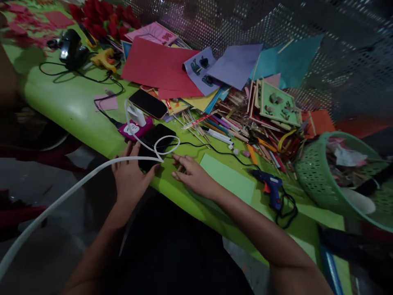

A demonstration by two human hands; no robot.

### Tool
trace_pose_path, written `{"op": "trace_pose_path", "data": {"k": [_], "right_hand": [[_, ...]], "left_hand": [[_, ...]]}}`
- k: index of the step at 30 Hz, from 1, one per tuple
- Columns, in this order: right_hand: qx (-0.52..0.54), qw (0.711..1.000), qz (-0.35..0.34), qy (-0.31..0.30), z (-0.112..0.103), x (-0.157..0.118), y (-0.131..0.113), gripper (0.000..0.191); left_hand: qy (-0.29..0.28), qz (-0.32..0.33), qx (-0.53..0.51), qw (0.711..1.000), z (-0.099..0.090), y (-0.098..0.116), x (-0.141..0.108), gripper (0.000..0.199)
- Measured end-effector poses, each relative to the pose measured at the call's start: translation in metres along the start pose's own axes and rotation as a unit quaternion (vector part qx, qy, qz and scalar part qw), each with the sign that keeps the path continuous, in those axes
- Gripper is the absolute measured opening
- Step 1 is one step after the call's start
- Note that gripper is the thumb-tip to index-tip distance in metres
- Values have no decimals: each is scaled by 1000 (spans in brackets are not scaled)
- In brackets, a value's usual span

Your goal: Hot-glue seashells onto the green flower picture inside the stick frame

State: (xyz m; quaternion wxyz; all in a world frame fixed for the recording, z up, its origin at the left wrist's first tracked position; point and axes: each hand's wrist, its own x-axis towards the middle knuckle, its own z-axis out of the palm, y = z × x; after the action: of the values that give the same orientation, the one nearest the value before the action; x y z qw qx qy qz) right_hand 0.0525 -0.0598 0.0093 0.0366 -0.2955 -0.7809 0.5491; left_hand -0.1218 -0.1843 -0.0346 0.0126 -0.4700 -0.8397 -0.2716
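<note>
My left hand (pixel 130 176) lies with its fingers spread at the near edge of the green table, over the left end of a dark phone-like object (pixel 159 137). Its fingertips are close to a magenta power strip (pixel 135 128) that holds a white plug (pixel 136 114). A white cable (pixel 92 175) loops over the dark object and passes across my left hand. To the right, my right hand (pixel 188 172) hovers low over the table with bent, parted fingers and nothing in them. Light green paper (pixel 229 178) lies beside it.
A blue glue gun (pixel 272 186) and a green basket (pixel 316 172) are on the right. Pens, sticks and coloured paper (pixel 159 65) fill the middle back. A black phone (pixel 147 104) lies past the strip. A yellow glue gun (pixel 106 59) is at the back left.
</note>
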Motion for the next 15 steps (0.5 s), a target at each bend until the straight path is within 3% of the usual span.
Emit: {"op": "trace_pose_path", "data": {"k": [4, 10, 15], "right_hand": [[53, 998, 35, 12, 7, -2, 5, 70], [144, 988, 51, 8, 21, -24, 12, 76], [150, 988, 38, 7, 28, -29, 12, 82]], "left_hand": [[22, 22, -22, 999, 2, -4, -14, 65], [7, 38, -37, 999, 3, 0, -34, 65], [12, 24, -31, 999, 9, 3, -35, 66]]}}
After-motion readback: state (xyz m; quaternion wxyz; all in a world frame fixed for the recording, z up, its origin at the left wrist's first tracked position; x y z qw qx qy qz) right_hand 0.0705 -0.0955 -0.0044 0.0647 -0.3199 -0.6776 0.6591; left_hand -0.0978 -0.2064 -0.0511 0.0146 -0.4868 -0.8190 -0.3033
